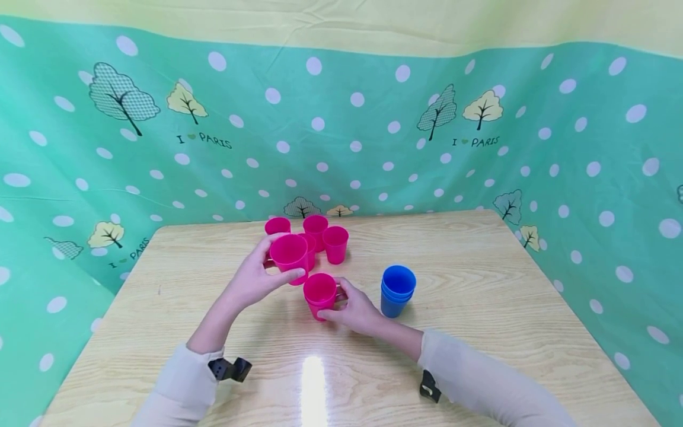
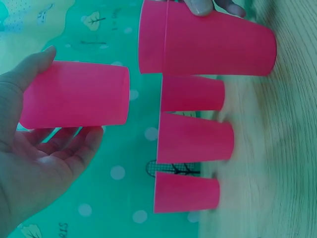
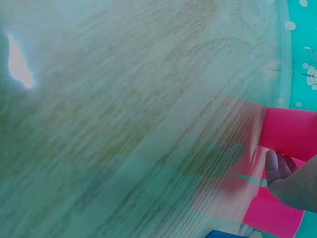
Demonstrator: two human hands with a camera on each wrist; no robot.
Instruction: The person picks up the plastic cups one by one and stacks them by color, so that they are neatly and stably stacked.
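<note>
In the head view, the raised pink cup point(image 1: 289, 252) and the left hand point(image 1: 256, 276) hide the lower part of the far-left pink cup point(image 1: 277, 225). The bottom edge crops both sleeves point(image 1: 485, 373) and the near side of the surface point(image 1: 507, 279). The left wrist view's top edge cuts the pink stack point(image 2: 213, 42) and leaves only fingertips of the right hand point(image 3: 294, 184). In the right wrist view, just a sliver of the blue stack point(image 3: 224, 234) shows.

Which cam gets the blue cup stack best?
Head: the blue cup stack stands upright there, with its open top, nested rims and side all showing. Right wrist catches only a blue sliver at the bottom edge, probably the same stack. Left wrist shows none of it.
</note>
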